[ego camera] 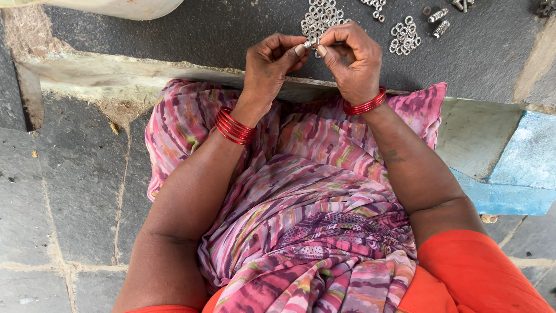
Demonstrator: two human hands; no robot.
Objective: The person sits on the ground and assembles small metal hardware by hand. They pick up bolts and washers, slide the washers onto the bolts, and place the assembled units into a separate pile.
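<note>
Over our striped cloth (313,191), our left hand (269,66) and right hand (353,61) both pinch shut on what seems a small metal ring (313,45), beside loose washers (319,14).

Red bangles (234,126) both wrists; orange sleeves (483,269); striped pink wrap (307,197) (purple streaks).

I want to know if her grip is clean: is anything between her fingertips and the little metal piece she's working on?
Nothing visible. The left hand and right hand both pinch the small metal piece directly with bare fingertips, above the pile of metal rings on the dark stone slab.
</note>
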